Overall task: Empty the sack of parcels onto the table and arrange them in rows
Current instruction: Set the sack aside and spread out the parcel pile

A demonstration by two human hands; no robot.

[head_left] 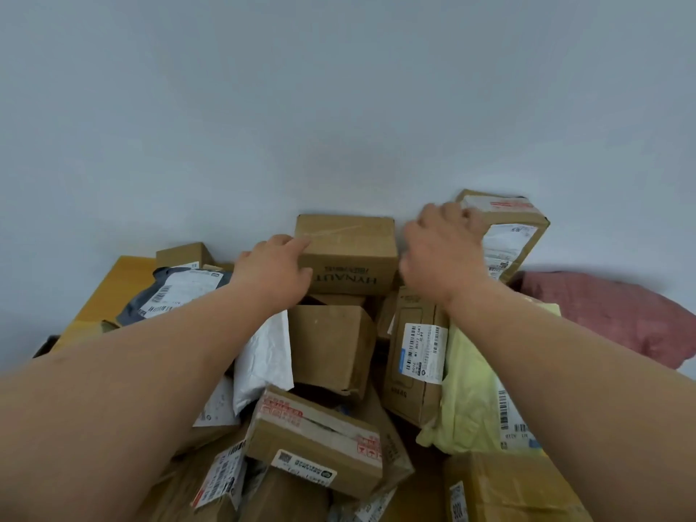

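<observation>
While the parcels lie in a loose heap across the yellow table [124,280], both arms reach to the far side of it, against the pale wall [339,107]. The left hand [277,271] wraps the near left corner of the brown box printed HYNAUT [350,254], thumb along its top edge and fingers curled down its side, so it appears to grip the box. The right hand [444,250] curls over the edge of a tilted taped carton [508,235] that leans at the back right; its fingertips are hidden behind the carton. Nearer lie an open-flapped box [331,348], a white mailer [263,359], a grey mailer [177,292], a pale green bag [470,386] and a red-taped box [320,435], all jumbled and overlapping. A pink sack [617,314] lies slack at the right, so the emptying looks done and the sorting seems barely begun. The next move likely calls for setting these two boxes square along the wall to start a back row, without toppling the parcels stacked under them.
</observation>
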